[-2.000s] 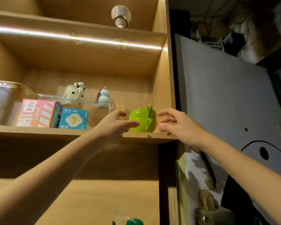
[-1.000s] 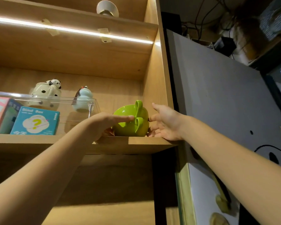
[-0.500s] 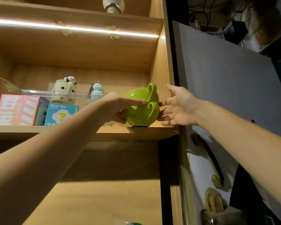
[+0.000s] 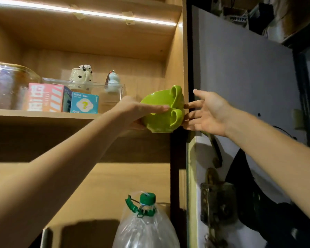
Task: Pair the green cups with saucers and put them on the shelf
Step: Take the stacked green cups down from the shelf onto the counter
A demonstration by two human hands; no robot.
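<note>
Two lime-green cups [image 4: 159,120] are nested one in the other, handles pointing right. The stack is tilted and hangs over the front right corner of the wooden shelf [image 4: 43,116]. My left hand [image 4: 132,110] grips the stack from the left, fingers laid across its front. My right hand [image 4: 209,113] is spread open on the right, its fingertips touching the two handles. No saucer is in view.
On the shelf to the left stand a glass jar [image 4: 9,86], a pink box [image 4: 45,99], a blue box [image 4: 84,104] and a clear case [image 4: 115,93] carrying a spotted mug [image 4: 81,76] and a small figure [image 4: 112,82]. Below stands a green-capped water bottle [image 4: 145,221].
The stacked cups have tipped and come forward from the shelf's surface to its front edge in my left hand. My right hand has opened wider beside the handles.
</note>
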